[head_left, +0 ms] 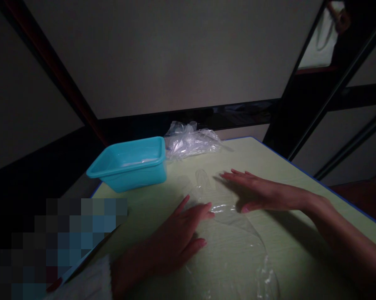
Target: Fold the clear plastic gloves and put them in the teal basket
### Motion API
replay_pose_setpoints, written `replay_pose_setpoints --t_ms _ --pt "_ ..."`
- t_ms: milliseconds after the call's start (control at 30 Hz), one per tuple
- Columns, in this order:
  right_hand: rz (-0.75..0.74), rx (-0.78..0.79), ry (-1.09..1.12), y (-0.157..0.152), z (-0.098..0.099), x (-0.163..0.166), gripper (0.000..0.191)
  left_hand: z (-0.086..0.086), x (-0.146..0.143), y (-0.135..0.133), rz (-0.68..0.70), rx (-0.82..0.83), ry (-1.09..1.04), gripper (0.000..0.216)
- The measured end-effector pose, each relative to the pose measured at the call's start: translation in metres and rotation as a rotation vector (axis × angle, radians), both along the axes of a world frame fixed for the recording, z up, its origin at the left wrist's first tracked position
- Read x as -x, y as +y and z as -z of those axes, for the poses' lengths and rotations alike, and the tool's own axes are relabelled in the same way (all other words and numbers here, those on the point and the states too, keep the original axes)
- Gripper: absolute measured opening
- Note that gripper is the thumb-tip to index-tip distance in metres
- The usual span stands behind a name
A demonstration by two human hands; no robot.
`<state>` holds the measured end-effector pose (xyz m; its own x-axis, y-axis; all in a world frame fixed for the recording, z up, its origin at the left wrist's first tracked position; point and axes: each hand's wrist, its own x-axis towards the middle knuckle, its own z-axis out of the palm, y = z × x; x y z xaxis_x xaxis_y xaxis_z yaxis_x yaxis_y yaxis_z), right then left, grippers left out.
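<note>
A thin, clear plastic glove (234, 233) lies spread on the pale yellow-green table, a rounded finger shape at its far end and its wider part towards me. My left hand (184, 231) is over its left side, fingers apart and palm down; whether they press on the plastic I cannot tell. On the other side, my right hand (259, 191) hovers just above the table by the glove's right edge. Its fingers are stretched out, the thumb is apart, and its shadow falls beneath. Neither hand grips anything.
A turquoise plastic basin (141, 175) stands at the table's back left. Beside it is a crumpled clear plastic bag (191, 143). The table (300, 204) has a blue edge and stands near a cabinet panel (181, 58). A blurred-out patch covers the lower left.
</note>
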<state>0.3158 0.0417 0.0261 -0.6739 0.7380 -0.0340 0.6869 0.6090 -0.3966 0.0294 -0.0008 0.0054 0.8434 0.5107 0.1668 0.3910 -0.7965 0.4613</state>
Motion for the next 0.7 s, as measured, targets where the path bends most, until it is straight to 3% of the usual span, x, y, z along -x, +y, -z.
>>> replay_pose_setpoints --t_ms 467,700 --pt "0.03 0.067 -0.031 -0.003 -0.005 0.013 0.083 -0.002 0.001 -0.001 0.033 -0.013 0.001 0.061" --pt "-0.032 -0.022 0.048 -0.007 0.005 0.041 0.073 -0.004 0.0 -0.001 0.007 0.022 -0.01 0.06"
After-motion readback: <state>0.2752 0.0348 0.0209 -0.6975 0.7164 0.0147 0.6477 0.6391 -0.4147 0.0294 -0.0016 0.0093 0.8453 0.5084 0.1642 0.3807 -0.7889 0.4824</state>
